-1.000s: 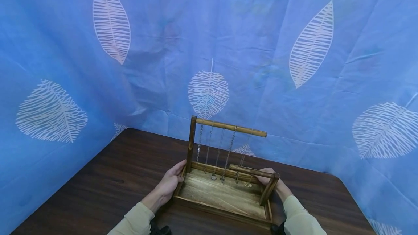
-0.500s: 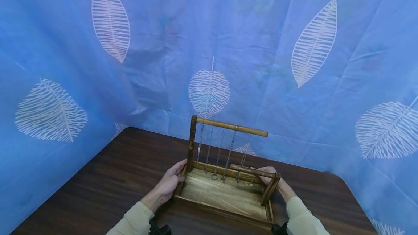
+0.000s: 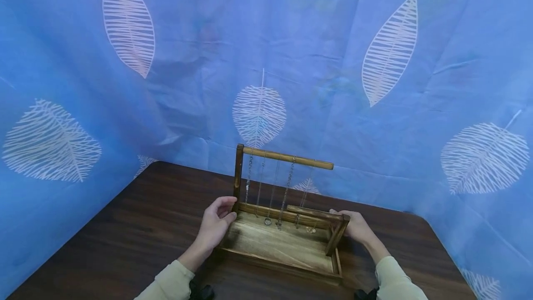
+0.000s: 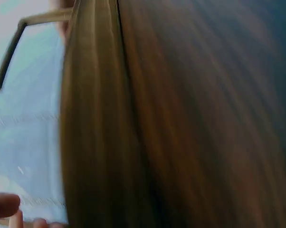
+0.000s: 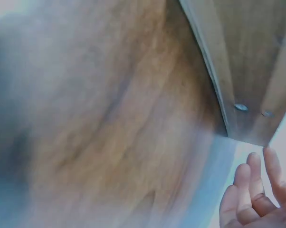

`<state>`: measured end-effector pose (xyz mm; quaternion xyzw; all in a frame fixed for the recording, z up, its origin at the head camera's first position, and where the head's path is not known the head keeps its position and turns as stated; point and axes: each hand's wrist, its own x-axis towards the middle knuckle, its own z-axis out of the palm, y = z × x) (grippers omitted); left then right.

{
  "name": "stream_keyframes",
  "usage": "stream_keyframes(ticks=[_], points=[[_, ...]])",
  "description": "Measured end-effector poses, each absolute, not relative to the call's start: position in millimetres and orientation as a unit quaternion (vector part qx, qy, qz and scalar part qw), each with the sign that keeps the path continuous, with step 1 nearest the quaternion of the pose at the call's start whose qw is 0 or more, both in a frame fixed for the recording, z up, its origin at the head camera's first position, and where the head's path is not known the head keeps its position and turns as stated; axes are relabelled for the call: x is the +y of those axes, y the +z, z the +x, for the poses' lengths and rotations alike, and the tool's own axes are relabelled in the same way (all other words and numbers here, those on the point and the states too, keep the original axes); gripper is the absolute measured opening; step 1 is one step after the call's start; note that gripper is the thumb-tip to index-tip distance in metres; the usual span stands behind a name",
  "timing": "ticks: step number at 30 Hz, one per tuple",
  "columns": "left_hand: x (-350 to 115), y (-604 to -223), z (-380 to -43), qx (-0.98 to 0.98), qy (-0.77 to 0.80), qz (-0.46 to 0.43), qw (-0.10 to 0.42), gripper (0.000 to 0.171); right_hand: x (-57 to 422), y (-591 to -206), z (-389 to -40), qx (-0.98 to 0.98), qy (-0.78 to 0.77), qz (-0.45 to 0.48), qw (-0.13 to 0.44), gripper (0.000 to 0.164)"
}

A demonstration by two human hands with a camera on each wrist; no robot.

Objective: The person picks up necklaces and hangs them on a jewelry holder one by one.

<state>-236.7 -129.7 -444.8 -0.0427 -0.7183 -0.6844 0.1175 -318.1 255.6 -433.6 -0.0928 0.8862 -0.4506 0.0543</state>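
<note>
A wooden jewelry stand (image 3: 275, 240) with a shallow tray base sits on the table in the head view. Several chain necklaces (image 3: 287, 184) hang from its tall bar, some with pendants. My left hand (image 3: 214, 223) is at the stand's left end, thumb and fingertips spread beside the post. In the left wrist view its thumb (image 4: 4, 205) stands apart from the tray wall (image 4: 98, 118). My right hand (image 3: 356, 227) is by the right end, partly behind the short bar (image 3: 314, 213). The right wrist view shows its fingers (image 5: 245, 175) fairly straight, one fingertip near the stand's corner.
The dark wood table (image 3: 158, 216) extends to both sides of the stand. A blue cloth (image 3: 308, 59) with white leaf prints hangs behind and around the table. Dark wrist straps (image 3: 201, 292) show at the lower edge.
Both hands have loosened from the stand's ends; the right has shifted outward and the left thumb has lifted. The head view has shifted slightly. The stand stays on the table.
</note>
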Motion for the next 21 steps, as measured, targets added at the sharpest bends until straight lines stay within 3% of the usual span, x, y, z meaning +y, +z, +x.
stream_keyframes(ticks=[4,11,16,21], points=[[-110.0,-437.9,-228.7,-0.729,-0.673,-0.093,0.081,0.021,263.1,-426.0,-306.2,0.888,-0.455,-0.061,0.038,0.057],[-86.8,-436.6,-233.6,-0.748,-0.644,-0.158,-0.034,0.021,260.3,-418.7,-285.5,0.851,-0.524,-0.005,0.037,0.077],[-54.1,-430.2,-246.0,-0.759,-0.616,-0.182,-0.107,0.022,250.3,-419.0,-263.9,0.759,-0.649,0.049,0.032,0.068],[-14.1,-433.6,-258.2,-0.756,-0.606,-0.199,-0.15,0.029,227.5,-427.1,-246.2,0.7,-0.712,0.048,-0.018,0.067]])
